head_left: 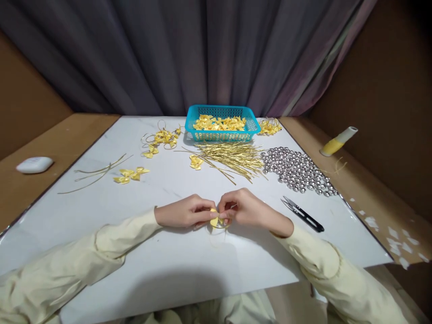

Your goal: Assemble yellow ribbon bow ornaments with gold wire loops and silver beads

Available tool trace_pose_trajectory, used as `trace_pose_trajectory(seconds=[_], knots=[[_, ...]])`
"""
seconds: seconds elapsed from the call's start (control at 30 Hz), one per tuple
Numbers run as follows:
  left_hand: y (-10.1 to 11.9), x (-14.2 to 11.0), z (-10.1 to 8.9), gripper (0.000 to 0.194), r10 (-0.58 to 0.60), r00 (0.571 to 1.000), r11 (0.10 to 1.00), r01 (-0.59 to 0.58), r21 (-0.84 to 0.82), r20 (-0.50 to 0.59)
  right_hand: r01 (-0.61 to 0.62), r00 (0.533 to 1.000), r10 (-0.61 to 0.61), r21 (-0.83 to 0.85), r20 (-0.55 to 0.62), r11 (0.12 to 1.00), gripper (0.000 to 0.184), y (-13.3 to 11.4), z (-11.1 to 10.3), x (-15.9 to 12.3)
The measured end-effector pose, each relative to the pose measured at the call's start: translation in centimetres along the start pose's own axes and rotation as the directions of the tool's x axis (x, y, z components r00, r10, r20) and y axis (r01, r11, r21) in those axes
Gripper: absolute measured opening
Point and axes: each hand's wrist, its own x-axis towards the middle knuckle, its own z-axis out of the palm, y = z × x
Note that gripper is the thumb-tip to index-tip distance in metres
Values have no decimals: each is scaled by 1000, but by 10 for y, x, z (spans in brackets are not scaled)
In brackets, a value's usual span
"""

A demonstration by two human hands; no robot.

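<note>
My left hand [184,212] and my right hand [246,209] meet at the middle of the white table top [168,261], fingers pinched together. Between the fingertips sits a small yellow ribbon bow [214,221], held by both hands just above the surface. A thin gold tie seems to loop under it, too fine to be sure. Both arms wear pale yellow sleeves.
A blue basket [251,122] of yellow bows stands at the back. In front lie a bundle of gold wire ties [236,157], a heap of silver bells [299,171], black thread snips [303,215], loose bows [131,175], a yellow thread spool [337,141] and a white case [34,164].
</note>
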Motion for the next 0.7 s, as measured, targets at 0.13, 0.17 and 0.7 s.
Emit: trace_pose_trajectory(seconds=[0.13, 0.17, 0.7], knots=[[1, 1, -1, 33, 14, 999, 1000, -13, -25, 28, 18, 1000, -18, -32, 10, 999, 10, -1, -1, 0], [1, 1, -1, 33, 17, 999, 999, -15, -36, 38, 23, 1000, -22, -39, 13, 999, 10, -1, -1, 0], [5, 3, 3, 30, -27, 999, 999, 26, 27, 34, 31, 999, -29, -77, 25, 997, 9, 3, -2, -1]])
